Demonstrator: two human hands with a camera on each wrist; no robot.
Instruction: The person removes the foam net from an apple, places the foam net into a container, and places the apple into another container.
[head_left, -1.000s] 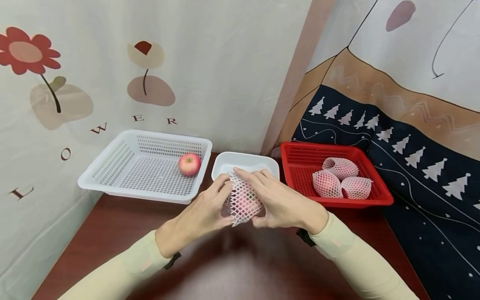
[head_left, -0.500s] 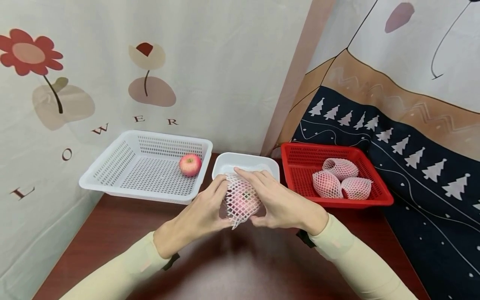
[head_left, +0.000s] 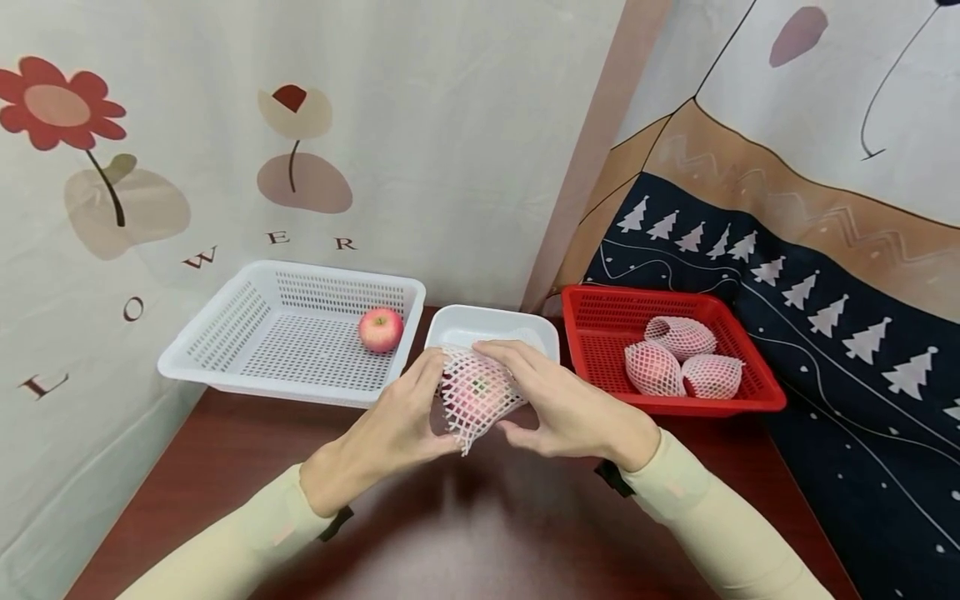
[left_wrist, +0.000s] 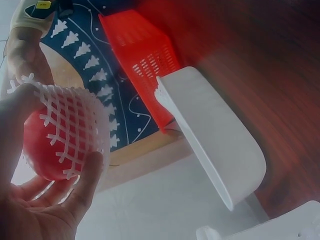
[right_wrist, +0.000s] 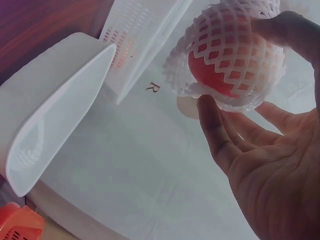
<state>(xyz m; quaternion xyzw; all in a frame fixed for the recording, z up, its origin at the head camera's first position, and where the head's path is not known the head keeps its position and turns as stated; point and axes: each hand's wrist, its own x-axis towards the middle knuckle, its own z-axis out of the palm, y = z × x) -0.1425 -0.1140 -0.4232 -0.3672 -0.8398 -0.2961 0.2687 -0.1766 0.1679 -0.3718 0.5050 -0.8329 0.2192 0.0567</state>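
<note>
Above the front of the table, both hands hold a red apple (head_left: pixel 480 392) in a white foam net sleeve (head_left: pixel 459 417). My left hand (head_left: pixel 397 417) grips its left side, thumb below and fingers above. My right hand (head_left: pixel 573 408) holds the right side between thumb and fingers. In the left wrist view the apple's red skin (left_wrist: pixel 40 145) shows bare beyond the net's loose edge. In the right wrist view the netting (right_wrist: pixel 240 55) covers most of the fruit, with a bare red patch at one side.
Behind the hands stands a small white tray (head_left: pixel 491 315). A white perforated basket (head_left: pixel 217 367) at left holds one bare apple (head_left: pixel 380 330). The red basket (head_left: pixel 600 300) at right holds three netted fruits (head_left: pixel 654 369). Printed curtains (head_left: pixel 450 150) hang behind the table (head_left: pixel 195 475).
The netted apple has shifted slightly left and turned a little between the hands. The left hand has moved slightly left with it. Both hands keep their hold; baskets and tray stay put.
</note>
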